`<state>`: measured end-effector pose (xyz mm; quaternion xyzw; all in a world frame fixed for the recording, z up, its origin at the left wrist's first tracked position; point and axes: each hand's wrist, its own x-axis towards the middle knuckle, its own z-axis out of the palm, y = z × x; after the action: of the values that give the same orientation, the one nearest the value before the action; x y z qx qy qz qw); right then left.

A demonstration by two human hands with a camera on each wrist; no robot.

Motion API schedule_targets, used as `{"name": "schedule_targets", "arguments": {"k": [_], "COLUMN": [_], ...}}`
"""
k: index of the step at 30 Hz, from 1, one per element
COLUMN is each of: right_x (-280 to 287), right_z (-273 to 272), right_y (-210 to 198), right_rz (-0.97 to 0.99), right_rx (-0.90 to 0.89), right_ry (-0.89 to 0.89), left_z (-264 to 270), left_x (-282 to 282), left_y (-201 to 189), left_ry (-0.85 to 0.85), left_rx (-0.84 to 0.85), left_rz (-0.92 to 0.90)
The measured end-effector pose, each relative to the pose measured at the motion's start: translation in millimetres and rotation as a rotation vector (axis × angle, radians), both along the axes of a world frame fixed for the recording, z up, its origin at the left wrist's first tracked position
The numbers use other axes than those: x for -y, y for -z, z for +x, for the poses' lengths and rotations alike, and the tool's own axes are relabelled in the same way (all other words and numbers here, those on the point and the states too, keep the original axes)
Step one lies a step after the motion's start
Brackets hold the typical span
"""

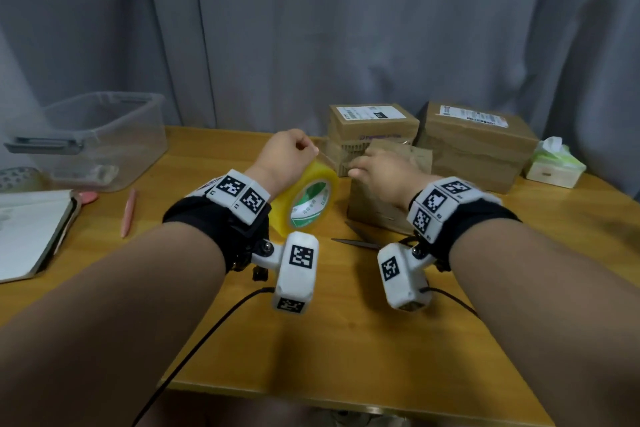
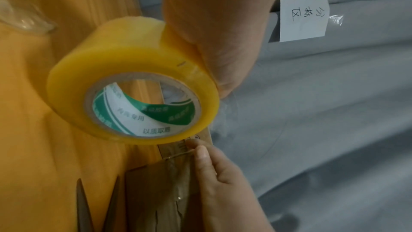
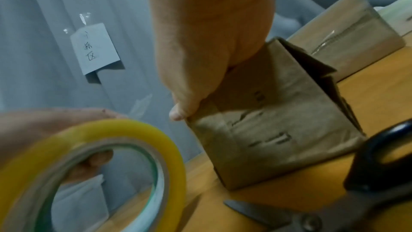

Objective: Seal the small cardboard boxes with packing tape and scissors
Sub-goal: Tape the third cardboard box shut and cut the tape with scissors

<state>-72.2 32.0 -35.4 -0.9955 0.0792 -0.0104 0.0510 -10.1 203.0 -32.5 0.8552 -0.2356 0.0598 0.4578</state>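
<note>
My left hand [image 1: 306, 149] grips the yellow tape roll [image 1: 309, 199] from above, with fingers reaching inside its core [image 3: 93, 160]. A clear strip runs from the roll to my right hand [image 1: 355, 170], which pinches the tape end [image 2: 194, 145] at the near top corner of the small cardboard box [image 1: 377, 204]. The box [image 3: 278, 126] stands on the table with a flap raised on its far side. Scissors [image 1: 362, 243] lie open on the table just in front of the box, black handles [image 3: 379, 156] to the right, untouched.
Two larger taped boxes [image 1: 372, 128] [image 1: 479, 146] stand behind the small one, a tissue box [image 1: 552, 163] at far right. A clear plastic bin [image 1: 100, 139], a pink pen [image 1: 128, 210] and a notebook [image 1: 31, 229] occupy the wooden table's [image 1: 346, 350] left side. Grey curtain behind.
</note>
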Motion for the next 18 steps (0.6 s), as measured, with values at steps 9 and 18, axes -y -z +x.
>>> {"name": "schedule_targets", "arguments": {"k": [9, 18], "right_x": [-3, 23], "right_z": [-3, -27], "right_y": [10, 12], "right_rz": [-0.192, -0.113], "right_rx": [-0.053, 0.035], "right_ry": [-0.085, -0.151], "left_z": [9, 5], "left_x": [2, -5], "left_y": [2, 6], "left_ry": [-0.007, 0.010], "left_rx": [-0.052, -0.042], "left_rz": [-0.011, -0.043]}}
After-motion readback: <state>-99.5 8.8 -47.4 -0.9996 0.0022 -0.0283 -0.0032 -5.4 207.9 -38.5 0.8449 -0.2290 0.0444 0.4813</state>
